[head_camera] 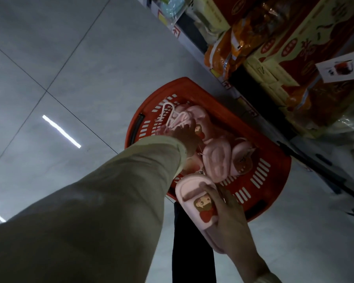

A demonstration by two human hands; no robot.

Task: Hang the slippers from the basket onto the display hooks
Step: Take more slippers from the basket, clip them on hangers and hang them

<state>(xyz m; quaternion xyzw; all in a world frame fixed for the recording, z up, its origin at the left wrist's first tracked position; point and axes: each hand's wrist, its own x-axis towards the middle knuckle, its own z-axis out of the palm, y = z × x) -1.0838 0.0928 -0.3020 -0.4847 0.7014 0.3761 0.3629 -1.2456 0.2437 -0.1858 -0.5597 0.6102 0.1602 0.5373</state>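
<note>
The basket [260, 158] looks like glossy red moulded plastic with slotted walls. The pink slipper [194, 203] has a smooth, matt, rubbery finish with a printed figure. The sleeve [110, 190] is matt woven cloth. The floor [49, 58] is smooth, faintly reflective tile.

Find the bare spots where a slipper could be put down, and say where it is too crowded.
Free: the grey tiled floor left of the red basket, and the floor strip between the basket and the shelf base. Crowded: the basket's middle, heaped with pink slippers and white hangers, with the left hand reaching in.
</note>
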